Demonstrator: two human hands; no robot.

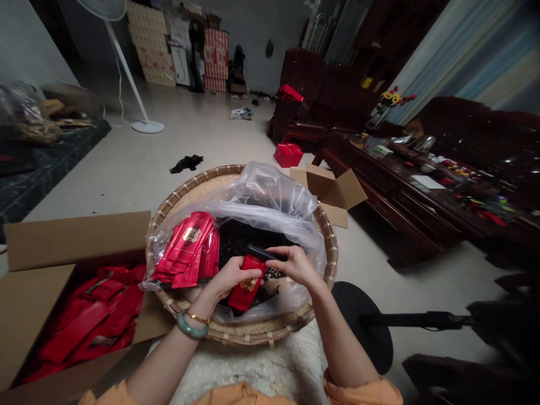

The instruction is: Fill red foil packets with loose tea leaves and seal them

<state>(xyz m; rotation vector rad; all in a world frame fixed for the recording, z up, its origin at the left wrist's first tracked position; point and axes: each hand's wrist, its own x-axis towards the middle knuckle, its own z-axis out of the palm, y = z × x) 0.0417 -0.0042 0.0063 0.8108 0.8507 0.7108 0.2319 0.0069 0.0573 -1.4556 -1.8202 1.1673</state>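
The pale floor (126, 191) holds a big round bamboo tray (166, 199) in the middle, a cardboard box (333, 191) beside it, a red box (288, 154), and maybe a black rag (186, 163).

Around the round bamboo tray (248, 336): one left hand (234, 278) on one red packet (247, 284), one right hand (297, 264) on one black object (261, 253), one clear plastic bag (270, 194) inside, one open cardboard box (71, 242) to the left, another open cardboard box (333, 194) beyond, one red gift box (288, 154) beyond.

Pale floor (105, 185) ran back to a grey wall (253, 34); white pedestal fan (126, 70) stood left, stacked cartons (215, 62) behind, dark wooden armchairs (304, 84) and long table (405, 191) right.
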